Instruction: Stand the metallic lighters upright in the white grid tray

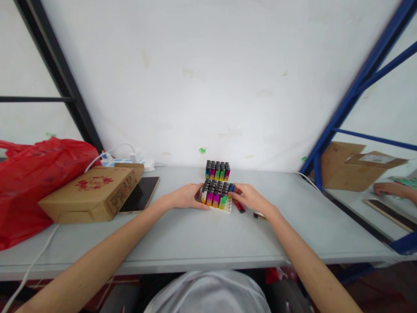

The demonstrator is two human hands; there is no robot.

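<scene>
Several colourful lighters [215,198] with black tops stand upright in rows in a white tray [225,210], whose right front part shows bare slots. My left hand [189,196] rests against the tray's left side, thumb and fingers apart around its edge. At the tray's right side, my right hand [246,196] pinches a blue lighter [231,188] between its fingers. Behind stands a second block of upright lighters [217,171]. A red lighter [239,206] lies below my right hand, and another lighter [259,215] lies by my right wrist.
On the left are a red plastic bag [29,182], a cardboard box [94,191], a dark tablet [140,194] and a power strip [148,164] with white cables. Beyond the blue frame [350,93] at right, another person's hand [389,188] shows near an open carton [352,167].
</scene>
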